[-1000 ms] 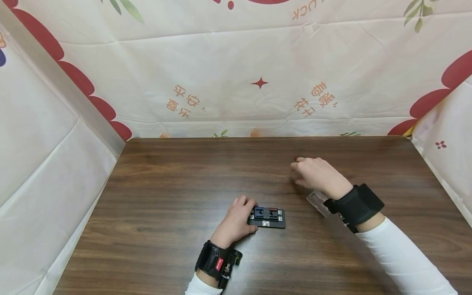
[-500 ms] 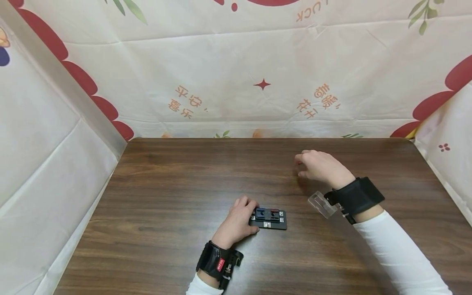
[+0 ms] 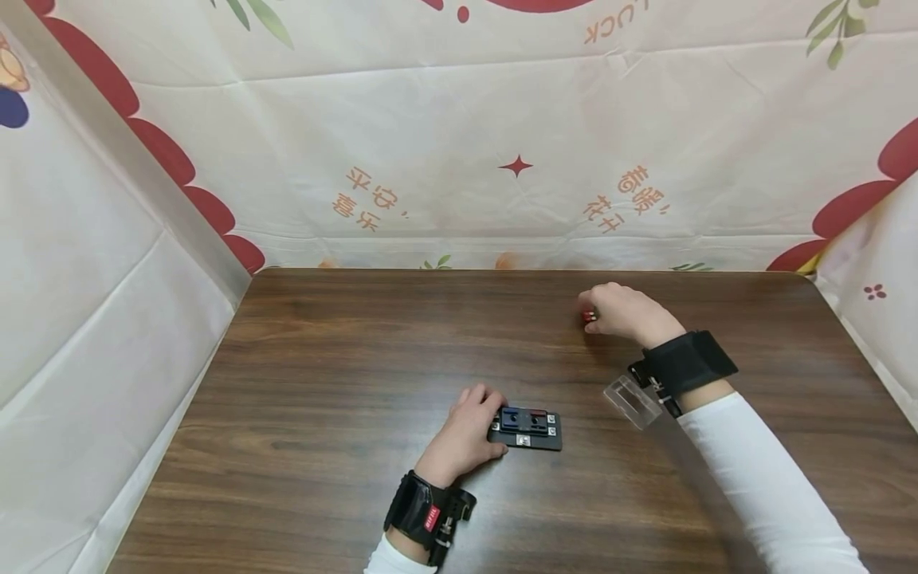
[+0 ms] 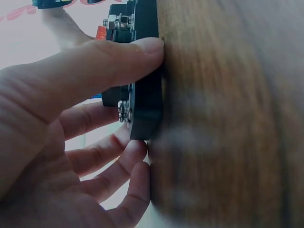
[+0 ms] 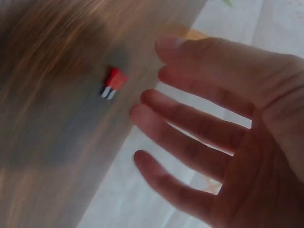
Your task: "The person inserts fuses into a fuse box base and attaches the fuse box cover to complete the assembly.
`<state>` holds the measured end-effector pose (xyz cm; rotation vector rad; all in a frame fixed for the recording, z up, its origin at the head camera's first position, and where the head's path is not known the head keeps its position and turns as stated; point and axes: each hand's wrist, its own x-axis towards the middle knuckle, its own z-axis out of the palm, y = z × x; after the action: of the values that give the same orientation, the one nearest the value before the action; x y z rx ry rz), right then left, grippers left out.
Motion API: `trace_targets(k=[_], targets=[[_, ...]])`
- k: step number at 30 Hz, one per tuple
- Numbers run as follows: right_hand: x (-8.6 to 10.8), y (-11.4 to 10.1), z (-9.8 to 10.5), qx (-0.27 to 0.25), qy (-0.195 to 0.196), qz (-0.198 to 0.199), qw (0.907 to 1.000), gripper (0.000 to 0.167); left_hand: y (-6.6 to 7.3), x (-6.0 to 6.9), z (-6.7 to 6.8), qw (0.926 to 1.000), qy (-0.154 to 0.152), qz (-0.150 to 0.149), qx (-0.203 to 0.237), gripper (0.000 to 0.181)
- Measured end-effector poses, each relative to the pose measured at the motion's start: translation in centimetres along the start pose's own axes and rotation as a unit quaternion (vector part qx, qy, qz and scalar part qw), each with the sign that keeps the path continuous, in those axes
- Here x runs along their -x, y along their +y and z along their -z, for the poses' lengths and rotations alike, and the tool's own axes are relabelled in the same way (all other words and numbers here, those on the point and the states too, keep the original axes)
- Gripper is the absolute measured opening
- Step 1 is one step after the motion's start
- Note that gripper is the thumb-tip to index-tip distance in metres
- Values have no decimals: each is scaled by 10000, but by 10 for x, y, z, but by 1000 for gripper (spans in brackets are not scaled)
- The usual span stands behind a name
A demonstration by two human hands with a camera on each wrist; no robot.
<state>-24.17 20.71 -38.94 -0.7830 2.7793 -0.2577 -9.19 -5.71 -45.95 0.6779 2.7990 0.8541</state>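
On the table lies a small black fuse block (image 3: pixel 527 429) with metal screw terminals and blue and red marks on top. My left hand (image 3: pixel 462 438) grips its left end, thumb (image 4: pixel 114 59) along the near side and fingers at the other side and end. Near the far edge, a small red blade fuse (image 5: pixel 113 83) with two metal prongs rests on the wood. My right hand (image 3: pixel 625 309) hovers at the fuse, fingers slightly bent and apart, touching nothing in the right wrist view.
A clear plastic cover (image 3: pixel 633 402) lies on the brown wooden table (image 3: pixel 344 383) below the right wrist. Beyond the far edge hangs a white printed cloth (image 3: pixel 430 119), with more cloth at both sides.
My right hand has moved away toward the table's far edge, and the red fuse has come into sight beside its fingers. The left hand stays on the fuse block.
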Motion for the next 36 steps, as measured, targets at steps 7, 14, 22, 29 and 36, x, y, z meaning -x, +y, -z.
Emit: trace_targets(k=[7,14,22,29,36], targets=[[-10,12,-5,5,-5,13,10000,23,1,0,0,10000,-24,19,-1,50],[-16,14,-9,14,-19,-53,10000,25,1,1,-1,10000,-13,19,-24,49],[-24,18,-14,149,-52,-183,9997,22,-1,1,-2,10000,-15,28,-48,49],[-26,23,-18,7,207,-198,9996,14,-1,2,-2,9999,30,-15,-110,48],[-28,24,-20,8,180,-295,9994,13,-2,1,-2,9999,25,10,-131,48]])
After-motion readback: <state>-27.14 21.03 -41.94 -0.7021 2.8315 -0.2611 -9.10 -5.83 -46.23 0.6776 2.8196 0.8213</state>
